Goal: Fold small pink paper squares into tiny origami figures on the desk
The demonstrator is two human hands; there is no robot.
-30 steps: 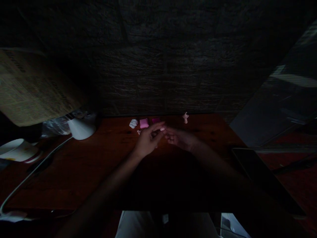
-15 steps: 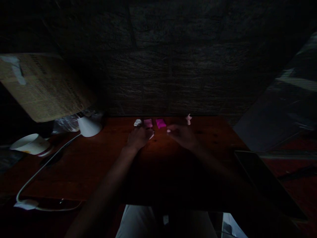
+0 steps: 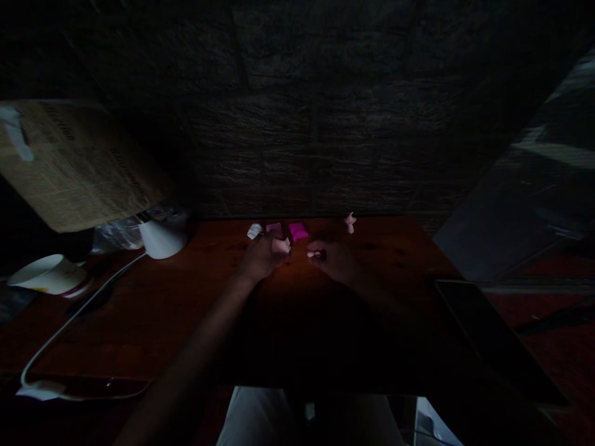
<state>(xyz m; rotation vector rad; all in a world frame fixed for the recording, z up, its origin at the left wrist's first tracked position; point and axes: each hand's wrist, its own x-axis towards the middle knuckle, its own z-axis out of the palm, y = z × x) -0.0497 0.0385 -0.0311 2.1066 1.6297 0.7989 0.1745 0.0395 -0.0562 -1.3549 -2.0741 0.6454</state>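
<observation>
The fingers of my left hand (image 3: pixel 260 255) are closed on a pale pink lump of modelling clay (image 3: pixel 281 246), just above the wooden table. My right hand (image 3: pixel 337 259) pinches a small pale pink bit of clay (image 3: pixel 312 254) between thumb and finger, a short gap to the right of the lump. Behind them lie a crumpled white piece (image 3: pixel 254 231), a dull pink packet (image 3: pixel 274 227) partly hidden by my left hand, and a bright magenta packet (image 3: pixel 298 231). A small pale pink clay figure (image 3: pixel 350 223) stands near the wall, beyond my right hand.
At the left are a paper cup (image 3: pixel 49 275), a white cone-shaped lamp base (image 3: pixel 162 239) with its cable (image 3: pixel 77 314), and a cardboard piece (image 3: pixel 79 167) above. A dark flat tablet-like slab (image 3: pixel 497 337) lies on the right. A dark wall (image 3: pixel 325 124) borders the table (image 3: pixel 186 310).
My left hand has turned, so more of the pale pink lump shows. My right hand has lowered slightly with its small piece. The whole view has shifted a little.
</observation>
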